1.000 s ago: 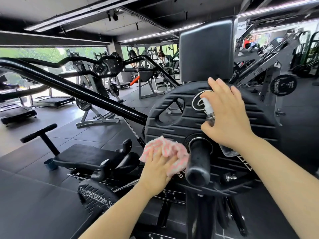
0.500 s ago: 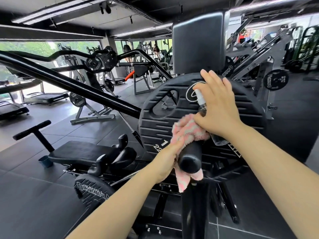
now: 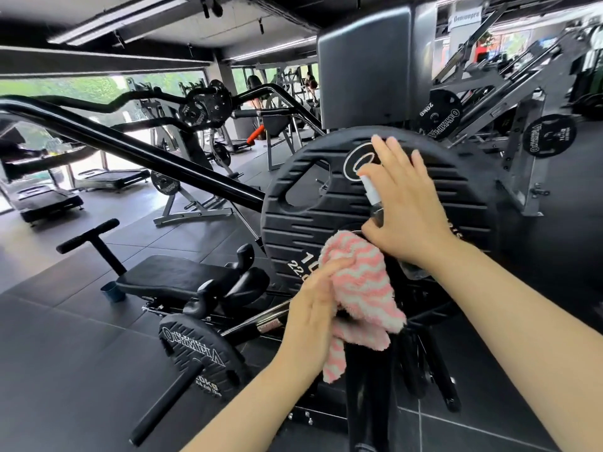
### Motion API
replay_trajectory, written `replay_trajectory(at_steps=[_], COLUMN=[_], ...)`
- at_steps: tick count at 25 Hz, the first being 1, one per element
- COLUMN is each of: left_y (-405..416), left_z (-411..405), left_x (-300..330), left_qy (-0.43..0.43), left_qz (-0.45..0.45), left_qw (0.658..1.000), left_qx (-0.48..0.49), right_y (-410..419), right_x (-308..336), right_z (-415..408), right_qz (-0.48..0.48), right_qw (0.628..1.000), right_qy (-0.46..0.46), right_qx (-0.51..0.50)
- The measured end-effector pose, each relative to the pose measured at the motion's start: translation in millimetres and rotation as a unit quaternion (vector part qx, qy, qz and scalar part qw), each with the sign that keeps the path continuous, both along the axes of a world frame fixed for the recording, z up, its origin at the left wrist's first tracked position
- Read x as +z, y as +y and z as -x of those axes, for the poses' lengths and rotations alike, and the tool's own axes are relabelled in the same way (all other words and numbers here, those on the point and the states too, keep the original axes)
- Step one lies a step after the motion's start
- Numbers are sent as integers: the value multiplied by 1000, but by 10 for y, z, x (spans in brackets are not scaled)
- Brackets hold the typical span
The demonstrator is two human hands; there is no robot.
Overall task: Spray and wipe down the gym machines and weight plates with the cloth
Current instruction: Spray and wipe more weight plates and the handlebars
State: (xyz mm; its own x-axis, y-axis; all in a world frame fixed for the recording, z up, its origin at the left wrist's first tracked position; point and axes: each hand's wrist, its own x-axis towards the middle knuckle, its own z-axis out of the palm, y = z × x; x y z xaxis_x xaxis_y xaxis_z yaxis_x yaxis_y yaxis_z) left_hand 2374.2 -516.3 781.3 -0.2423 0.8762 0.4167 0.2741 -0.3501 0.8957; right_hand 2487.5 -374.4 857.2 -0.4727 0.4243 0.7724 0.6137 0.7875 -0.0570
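One cloth (image 3: pixel 360 282), pink/white striped, bunched at ctr of large black weight plate (image 3: pixel 326 223), draped over the hub area and the dark bar end below; loose corner hangs down. Plate stands upright on the machine, mid-frame, ribbed face toward camera, oval grip hole upper left, "10" and "22" markings partly hidden by cloth.

L hand (image 3: pixel 313 314): fingers (image 3: pixel 329 269) curled into the cloth's left edge, grasping it and holding it against plate face.

R hand (image 3: pixel 408 207): palm on plate face, upper right of cloth, fingers spread and fairly straight across plate; small clear spray bottle (image 3: pixel 373 197) w/ white nozzle tucked under the palm, thumb pinching it by its body, nozzle pointing up-left toward the plate's ring logo. Thumb base just beside cloth's top edge; contact cannot be told.

Surroundings: tall black back pad (image 3: pixel 365 66) rises directly behind plate. Black angled frame tube (image 3: pixel 146 151) runs from upper left down to plate's left rim. Black seat pad (image 3: pixel 176 277) w/ T-handle post lower left; small blue cup (image 3: pixel 112 291) on floor near seat. Second plate (image 3: pixel 192 350) marked "OLYMPIA", 20 kg, low left of L forearm. More loaded machines and treadmills in bkgd, dark tiled floor.
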Motion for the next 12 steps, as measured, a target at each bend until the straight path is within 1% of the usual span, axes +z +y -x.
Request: replay_trajectory(at_steps=[2,3,6,8,10,11,12], left_y=[-12,-3,27,20,-14,-50,-114], left_z=[-74,-117,-193,-295,-340,-329,-305], left_x=[-94,-148,-281,-365,-519,-631,-783], left_qy=[87,109,104,123,139,139,126], left_qz=[-65,-94,-156,-180,-175,-152,-108], left_qw=[992,986,970,953,941,942,949], left_qx=[61,84,154,208,254,263,268], right_y=[-31,-50,-133,-230,-359,-417,-477], right_x=[-181,-276,-470,-618,-869,-1036,-1237], right_z=[-90,-146,-289,-389,-498,-553,-614], right_qz=[18,31,72,89,133,170,216], right_qw=[999,998,991,984,976,970,962], right_qy=[8,13,59,89,98,91,74], right_qx=[31,48,95,124,144,149,148])
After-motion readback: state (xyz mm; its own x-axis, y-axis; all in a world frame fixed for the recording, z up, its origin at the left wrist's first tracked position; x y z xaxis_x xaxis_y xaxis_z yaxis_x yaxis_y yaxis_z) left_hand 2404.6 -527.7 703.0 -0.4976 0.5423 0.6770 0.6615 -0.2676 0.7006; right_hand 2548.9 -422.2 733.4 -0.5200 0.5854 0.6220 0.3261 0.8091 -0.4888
